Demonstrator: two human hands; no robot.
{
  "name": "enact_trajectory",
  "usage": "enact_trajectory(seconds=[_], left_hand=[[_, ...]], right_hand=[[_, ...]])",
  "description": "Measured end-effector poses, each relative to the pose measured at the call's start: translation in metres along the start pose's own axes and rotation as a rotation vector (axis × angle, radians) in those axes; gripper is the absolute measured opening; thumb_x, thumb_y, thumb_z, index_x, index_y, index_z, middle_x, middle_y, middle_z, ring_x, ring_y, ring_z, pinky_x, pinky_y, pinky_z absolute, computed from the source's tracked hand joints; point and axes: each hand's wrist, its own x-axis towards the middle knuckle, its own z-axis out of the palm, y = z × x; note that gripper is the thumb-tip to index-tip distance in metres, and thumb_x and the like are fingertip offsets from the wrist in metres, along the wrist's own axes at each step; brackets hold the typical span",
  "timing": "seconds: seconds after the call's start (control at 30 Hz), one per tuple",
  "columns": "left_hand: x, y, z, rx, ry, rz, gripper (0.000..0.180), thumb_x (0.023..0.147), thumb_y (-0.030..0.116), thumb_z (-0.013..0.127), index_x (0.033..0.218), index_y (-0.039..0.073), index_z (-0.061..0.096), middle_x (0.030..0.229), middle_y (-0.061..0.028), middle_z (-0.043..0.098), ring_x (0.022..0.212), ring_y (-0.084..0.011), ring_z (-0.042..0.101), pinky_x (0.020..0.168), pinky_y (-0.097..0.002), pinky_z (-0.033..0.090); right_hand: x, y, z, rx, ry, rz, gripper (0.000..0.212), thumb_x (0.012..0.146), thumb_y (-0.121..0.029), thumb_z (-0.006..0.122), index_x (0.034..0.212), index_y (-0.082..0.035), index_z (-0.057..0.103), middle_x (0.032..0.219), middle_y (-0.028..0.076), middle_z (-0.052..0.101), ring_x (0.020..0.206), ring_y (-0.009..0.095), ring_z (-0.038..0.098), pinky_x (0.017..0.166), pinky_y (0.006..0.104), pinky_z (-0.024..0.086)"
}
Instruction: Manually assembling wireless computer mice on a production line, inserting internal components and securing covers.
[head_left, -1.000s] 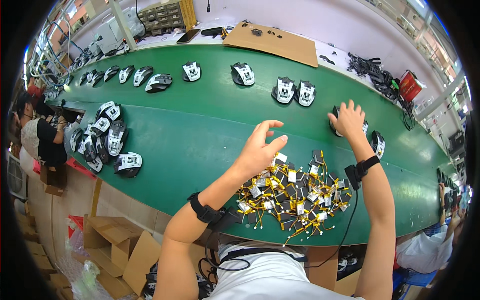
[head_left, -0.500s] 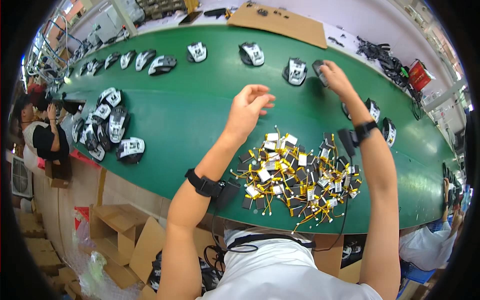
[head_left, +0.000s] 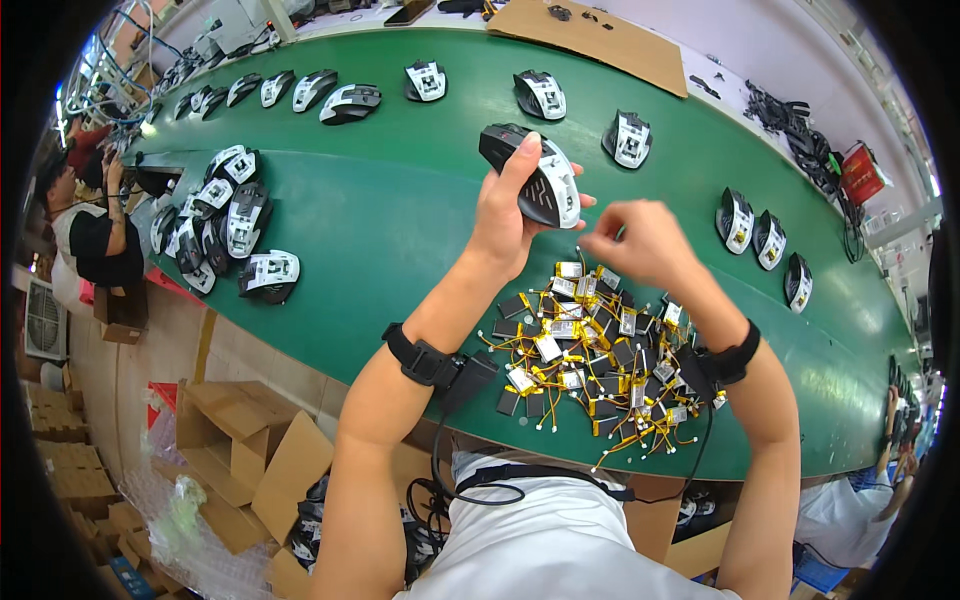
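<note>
My left hand point(head_left: 505, 215) is closed around a black-and-white computer mouse point(head_left: 548, 185), its thumb across the top and its fingers underneath. The mouse is tilted, held above the green table. Just to its right, my right hand point(head_left: 640, 240) has curled fingers with the tips drawn together near the mouse's lower end. Whether anything small is between those fingertips is hidden. Below both hands lies a heap of small battery packs point(head_left: 600, 350), silver and black with yellow tape and thin wires ending in white plugs.
Similar mice point(head_left: 540, 94) stand in a spaced row along the far side of the green table point(head_left: 380, 210). More mice point(head_left: 240, 215) are piled at the left. A cardboard sheet point(head_left: 590, 45) lies at the back. Cardboard boxes point(head_left: 235, 440) stand at lower left. Other people point(head_left: 95, 215) sit at both ends.
The mouse that my right hand gripped at the far right is now in my left hand. My right hand has come back leftward and nearer, beside it. The view has shifted slightly.
</note>
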Motion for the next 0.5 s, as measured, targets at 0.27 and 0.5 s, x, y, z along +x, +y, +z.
enact_trajectory(seconds=[0.27, 0.5], left_hand=[[-0.002, 0.001, -0.001, 0.020, -0.013, -0.007, 0.045, 0.092, 0.047, 0.053, 0.107, 0.004, 0.052, 0.101, -0.0163, 0.064, 0.082, -0.0272, 0.069, 0.063, -0.0370, 0.060], [-0.009, -0.002, 0.006, 0.038, -0.061, 0.048, 0.047, 0.092, 0.045, 0.053, 0.111, 0.002, 0.050, 0.103, -0.0168, 0.063, 0.089, -0.0277, 0.068, 0.064, -0.0361, 0.060]], right_hand=[[0.002, -0.003, 0.026, 0.054, -0.047, -0.081, 0.016, 0.079, -0.016, 0.066, 0.080, 0.000, 0.064, 0.073, 0.016, 0.066, 0.070, 0.029, 0.066, 0.068, 0.0378, 0.052], [-0.032, -0.011, 0.006, 1.126, -0.011, 0.030, 0.017, 0.093, -0.017, 0.061, 0.093, 0.001, 0.059, 0.083, 0.005, 0.065, 0.074, 0.009, 0.060, 0.067, 0.0244, 0.049]])
